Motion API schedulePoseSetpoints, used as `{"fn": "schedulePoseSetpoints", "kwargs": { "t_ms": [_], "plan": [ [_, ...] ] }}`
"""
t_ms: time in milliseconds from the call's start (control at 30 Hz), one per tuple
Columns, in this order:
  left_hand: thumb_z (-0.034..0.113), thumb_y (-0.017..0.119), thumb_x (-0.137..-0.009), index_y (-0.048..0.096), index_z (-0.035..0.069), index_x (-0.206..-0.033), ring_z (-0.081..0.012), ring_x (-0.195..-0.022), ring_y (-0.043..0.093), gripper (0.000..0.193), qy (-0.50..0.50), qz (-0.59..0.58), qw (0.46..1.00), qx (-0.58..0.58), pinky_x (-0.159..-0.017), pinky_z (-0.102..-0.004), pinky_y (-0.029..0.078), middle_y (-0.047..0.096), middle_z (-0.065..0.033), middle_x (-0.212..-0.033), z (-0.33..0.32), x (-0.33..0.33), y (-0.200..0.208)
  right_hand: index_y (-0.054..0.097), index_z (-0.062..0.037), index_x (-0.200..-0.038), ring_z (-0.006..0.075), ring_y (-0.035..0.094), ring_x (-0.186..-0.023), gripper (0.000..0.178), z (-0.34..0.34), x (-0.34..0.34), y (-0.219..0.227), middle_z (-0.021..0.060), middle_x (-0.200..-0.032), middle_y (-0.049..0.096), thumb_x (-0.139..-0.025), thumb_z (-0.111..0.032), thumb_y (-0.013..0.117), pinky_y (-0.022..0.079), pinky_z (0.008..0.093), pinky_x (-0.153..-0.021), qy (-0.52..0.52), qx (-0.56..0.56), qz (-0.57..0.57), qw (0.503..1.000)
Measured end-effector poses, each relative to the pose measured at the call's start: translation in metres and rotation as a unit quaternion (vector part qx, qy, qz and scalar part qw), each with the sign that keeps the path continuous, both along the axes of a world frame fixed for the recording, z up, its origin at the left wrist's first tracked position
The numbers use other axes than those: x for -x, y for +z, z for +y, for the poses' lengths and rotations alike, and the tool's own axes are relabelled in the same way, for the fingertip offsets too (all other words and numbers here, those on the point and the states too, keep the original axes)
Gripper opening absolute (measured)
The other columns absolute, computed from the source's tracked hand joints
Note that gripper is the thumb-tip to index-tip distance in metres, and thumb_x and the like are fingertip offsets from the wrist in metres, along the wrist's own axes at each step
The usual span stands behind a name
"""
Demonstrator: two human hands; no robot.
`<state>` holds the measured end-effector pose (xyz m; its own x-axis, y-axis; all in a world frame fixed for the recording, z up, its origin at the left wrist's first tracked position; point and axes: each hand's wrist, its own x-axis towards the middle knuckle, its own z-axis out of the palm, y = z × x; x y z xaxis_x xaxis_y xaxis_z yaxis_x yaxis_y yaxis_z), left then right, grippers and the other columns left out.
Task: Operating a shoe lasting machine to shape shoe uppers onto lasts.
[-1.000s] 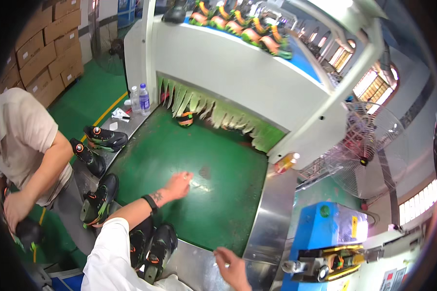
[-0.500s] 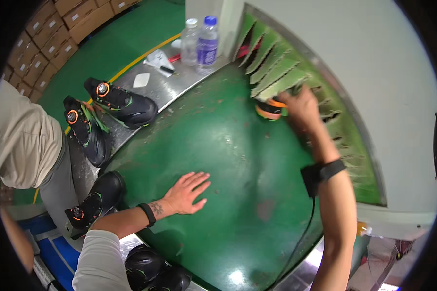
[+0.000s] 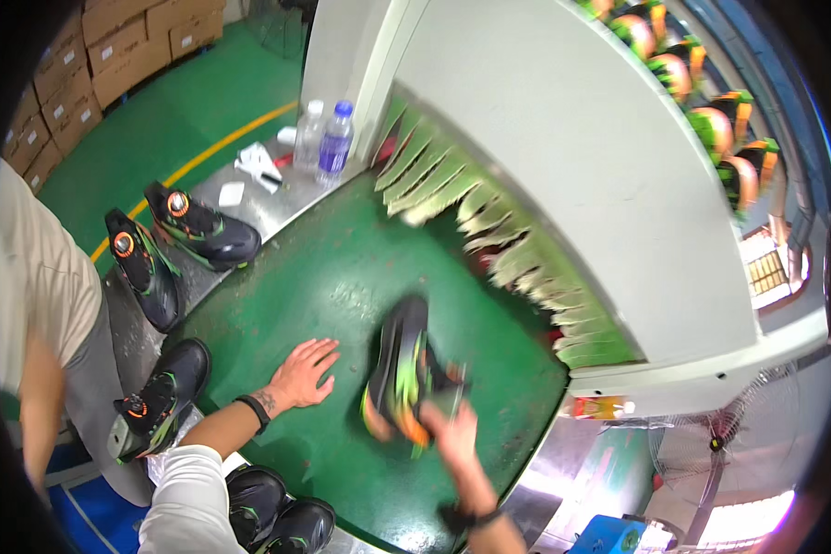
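On the green belt surface (image 3: 342,425), my left hand (image 3: 303,374) lies flat with its fingers spread, holding nothing. My right hand (image 3: 454,434), smeared by motion, is closed on the collar end of a black boot (image 3: 403,342) with green and orange trim. That boot's toe points away from me, and whether its sole touches the surface I cannot tell. Beyond it, frayed green strips (image 3: 452,194) hang across the opening of a grey machine housing (image 3: 563,157). Several similar boots stand along the left metal ledge, among them a black boot (image 3: 166,392) near my left forearm.
Two plastic bottles, one with a blue cap (image 3: 336,143), stand on the metal ledge (image 3: 282,208) beside papers. A co-worker in a beige shirt (image 3: 51,249) is at the left. Cartons (image 3: 125,51) are stacked behind. More shoes (image 3: 711,120) hang at the upper right.
My right hand has come back from the hanging strips, bringing the boot out toward me. The view has swung right. My left hand stays flat on the green surface.
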<state>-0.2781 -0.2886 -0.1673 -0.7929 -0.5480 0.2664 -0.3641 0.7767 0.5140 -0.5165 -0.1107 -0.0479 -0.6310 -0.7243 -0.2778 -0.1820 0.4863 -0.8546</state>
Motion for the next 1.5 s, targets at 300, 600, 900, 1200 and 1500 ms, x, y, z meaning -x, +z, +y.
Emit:
{"fn": "schedulePoseSetpoints", "kwargs": {
  "t_ms": [300, 600, 900, 1200, 1500],
  "plan": [
    [0.042, 0.067, -0.082, 0.033, -0.005, -0.137, -0.0331, -0.132, 0.039, 0.080, -0.126, -0.098, 0.845, -0.511, -0.109, -0.0459, 0.030, 0.040, -0.0246, -0.141, 0.162, 0.063, 0.132, 0.058, 0.0070, -0.104, 0.0170, 0.064, -0.084, 0.038, 0.357, -0.203, 0.195, 0.0122, -0.096, 0.067, -0.075, -0.011, 0.074, 0.051, 0.0319, -0.078, -0.400, -0.011, -0.111, 0.910],
    [0.046, 0.058, -0.086, 0.037, 0.000, -0.140, -0.0338, -0.124, 0.047, 0.074, -0.401, -0.026, 0.328, -0.855, -0.105, -0.0479, 0.040, 0.031, -0.0222, -0.145, 0.400, 0.029, 0.303, 0.039, 0.0024, -0.130, 0.0360, 0.063, -0.094, 0.068, 0.424, -0.335, 0.267, 0.0227, -0.102, 0.063, -0.079, -0.029, 0.072, 0.049, 0.0384, -0.085, -0.377, 0.088, -0.032, 0.922],
    [0.027, 0.059, -0.088, 0.037, -0.001, -0.135, -0.0249, -0.118, 0.051, 0.059, -0.479, -0.207, 0.461, -0.718, -0.102, -0.0395, 0.039, 0.051, -0.0135, -0.129, 0.606, -0.100, 0.337, 0.044, 0.0013, -0.130, 0.0174, 0.057, -0.108, 0.059, 0.613, -0.484, 0.225, 0.0099, -0.118, 0.059, -0.080, -0.014, 0.072, 0.044, 0.0320, -0.096, -0.548, 0.365, -0.110, 0.745],
    [0.006, 0.062, -0.089, 0.015, -0.002, -0.145, -0.0283, -0.136, 0.034, 0.073, -0.609, -0.226, 0.462, -0.603, -0.108, -0.0381, 0.035, 0.032, -0.0225, -0.146, 0.838, -0.167, 0.369, 0.036, -0.0021, -0.132, 0.0271, 0.062, -0.098, 0.069, 0.802, -0.676, 0.232, 0.0146, -0.113, 0.057, -0.071, 0.000, 0.068, 0.053, 0.0393, -0.085, -0.797, 0.398, -0.010, 0.455],
    [0.021, 0.073, -0.064, 0.044, -0.005, -0.117, -0.0269, -0.089, 0.060, 0.066, -0.611, -0.242, 0.714, -0.241, -0.077, -0.0395, 0.049, 0.060, -0.0163, -0.096, 1.186, -0.092, 0.320, 0.038, -0.0012, -0.134, 0.0247, 0.059, -0.103, 0.066, 0.841, -0.758, 0.240, 0.0131, -0.117, 0.056, -0.074, -0.001, 0.066, 0.049, 0.0367, -0.089, -0.826, 0.436, 0.078, 0.348]
  ]
}}
